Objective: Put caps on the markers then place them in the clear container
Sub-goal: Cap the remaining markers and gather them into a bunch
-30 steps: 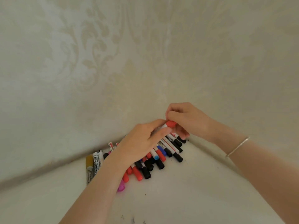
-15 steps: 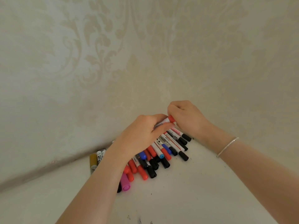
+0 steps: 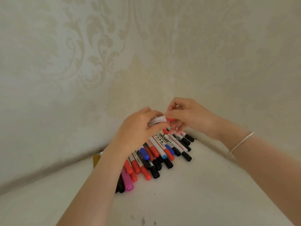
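Note:
A pile of markers with red, black, blue and pink caps lies in the corner of a white surface. Above the pile my left hand grips the white barrel of a marker. My right hand pinches that marker's red cap at the barrel's end. The join between cap and barrel is blurred and partly covered by my fingers. No clear container is in view.
Two patterned cream walls meet in a corner just behind the pile. The white surface has small dark specks near its front edge. A gold marker peeks out behind my left forearm. My right wrist wears a thin bracelet.
Both hands stay together on the red-capped marker above the pile. The right fingers have shifted on the cap. The view has tilted, so the pile sits a little lower and more of it shows.

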Motion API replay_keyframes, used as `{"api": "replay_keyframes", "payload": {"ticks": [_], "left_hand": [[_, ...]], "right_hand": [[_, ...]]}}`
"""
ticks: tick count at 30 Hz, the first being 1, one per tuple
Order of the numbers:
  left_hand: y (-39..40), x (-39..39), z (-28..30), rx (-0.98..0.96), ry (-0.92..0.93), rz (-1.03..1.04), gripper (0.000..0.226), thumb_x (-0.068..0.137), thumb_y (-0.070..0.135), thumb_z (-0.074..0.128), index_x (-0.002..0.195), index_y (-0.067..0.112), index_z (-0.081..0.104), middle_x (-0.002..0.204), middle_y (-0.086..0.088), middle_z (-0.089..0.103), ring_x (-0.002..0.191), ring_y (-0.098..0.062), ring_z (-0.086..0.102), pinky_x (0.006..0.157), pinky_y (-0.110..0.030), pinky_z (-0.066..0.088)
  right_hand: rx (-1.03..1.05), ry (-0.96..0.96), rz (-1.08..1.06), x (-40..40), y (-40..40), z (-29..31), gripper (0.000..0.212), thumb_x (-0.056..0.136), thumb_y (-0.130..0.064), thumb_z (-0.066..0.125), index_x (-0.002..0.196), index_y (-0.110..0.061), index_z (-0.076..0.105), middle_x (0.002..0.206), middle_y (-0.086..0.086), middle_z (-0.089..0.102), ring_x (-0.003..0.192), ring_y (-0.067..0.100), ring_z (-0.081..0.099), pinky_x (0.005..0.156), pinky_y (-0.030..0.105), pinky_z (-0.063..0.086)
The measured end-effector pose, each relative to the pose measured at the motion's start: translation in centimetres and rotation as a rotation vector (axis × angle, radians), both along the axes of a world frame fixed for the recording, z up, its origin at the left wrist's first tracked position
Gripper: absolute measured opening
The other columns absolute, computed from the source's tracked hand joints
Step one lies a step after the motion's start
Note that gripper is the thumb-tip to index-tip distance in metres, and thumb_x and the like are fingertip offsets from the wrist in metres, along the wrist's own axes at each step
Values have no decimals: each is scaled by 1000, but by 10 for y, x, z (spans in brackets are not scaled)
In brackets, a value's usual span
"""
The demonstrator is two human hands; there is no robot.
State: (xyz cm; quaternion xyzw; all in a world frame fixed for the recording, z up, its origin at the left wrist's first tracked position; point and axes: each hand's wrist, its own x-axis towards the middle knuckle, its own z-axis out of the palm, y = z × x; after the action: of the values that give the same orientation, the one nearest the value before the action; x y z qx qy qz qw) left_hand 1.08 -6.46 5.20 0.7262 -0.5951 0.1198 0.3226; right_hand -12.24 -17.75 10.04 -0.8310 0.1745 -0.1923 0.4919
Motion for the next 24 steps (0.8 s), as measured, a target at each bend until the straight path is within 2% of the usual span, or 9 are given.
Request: {"api": "replay_keyframes", "payload": {"ticks": [1, 2, 4, 6, 8, 13, 18, 20, 24], "left_hand": [[1, 6, -1, -6, -10, 52, 57, 83, 60, 54, 132, 31, 51, 113, 9, 56, 101, -2, 53, 89, -25, 43], [4, 12, -2, -20, -15, 113, 64, 83, 60, 54, 139, 30, 44, 131, 5, 47, 119, -11, 47, 102, -32, 38], [8, 18, -2, -57, 44, 174, 63, 87, 52, 57, 143, 29, 37, 142, 5, 37, 130, -12, 39, 109, -32, 31], [9, 21, -2, -54, 143, 166, 53, 91, 42, 57, 140, 30, 40, 140, 8, 39, 125, -5, 43, 103, -24, 32], [8, 22, -5, -16, 172, 152, 43, 93, 36, 56, 135, 31, 46, 135, 9, 43, 116, 1, 45, 98, -21, 33], [2, 24, -11, 33, 223, 125, 30, 95, 25, 54, 125, 32, 56, 128, 10, 46, 108, 1, 48, 94, -19, 34], [-1, 25, -16, 96, 220, 120, 32, 96, 23, 53, 126, 32, 54, 130, 9, 45, 109, 1, 47, 93, -18, 33], [-1, 27, -17, 119, 225, 120, 32, 96, 23, 53, 127, 32, 54, 130, 8, 45, 106, 2, 47, 92, -17, 33], [-2, 27, -17, 127, 243, 114, 31, 97, 22, 51, 126, 31, 55, 129, 8, 46, 103, 3, 48, 90, -15, 35]], "right_hand": [[7, -28, -65, 3, -5, -2, 6, 91, -8, 56, 86, -9, 53, 72, 10, 65, 61, 21, 67, 58, 28, 54], [-3, -53, -161, 6, -13, -6, 7, 91, -8, 57, 85, -10, 53, 76, 10, 66, 65, 21, 68, 62, 31, 55], [-93, -15, -357, 12, -27, -25, 7, 90, -10, 58, 86, -13, 52, 81, 9, 66, 72, 23, 67, 68, 36, 56], [-253, 144, -481, 15, -41, -53, 6, 89, -14, 57, 88, -15, 52, 85, 7, 63, 74, 22, 63, 70, 39, 54], [-360, 247, -532, 17, -51, -81, 7, 89, -17, 57, 88, -16, 50, 83, 6, 61, 70, 22, 58, 65, 38, 51], [-306, 162, -565, 26, -62, -107, 14, 88, -17, 60, 83, -17, 47, 76, 4, 59, 61, 18, 53, 56, 35, 48], [-431, 287, -517, 36, -60, -111, 9, 88, -17, 56, 83, -16, 48, 80, 6, 61, 69, 23, 58, 58, 36, 50], [-372, 202, -510, 39, -60, -108, 8, 87, -14, 57, 84, -16, 49, 79, 6, 59, 64, 19, 54, 55, 31, 46], [13, -229, -541, 42, -62, -78, 16, 84, -6, 64, 98, -10, 58, 86, 1, 59, 70, 8, 53, 59, 17, 41]]}}
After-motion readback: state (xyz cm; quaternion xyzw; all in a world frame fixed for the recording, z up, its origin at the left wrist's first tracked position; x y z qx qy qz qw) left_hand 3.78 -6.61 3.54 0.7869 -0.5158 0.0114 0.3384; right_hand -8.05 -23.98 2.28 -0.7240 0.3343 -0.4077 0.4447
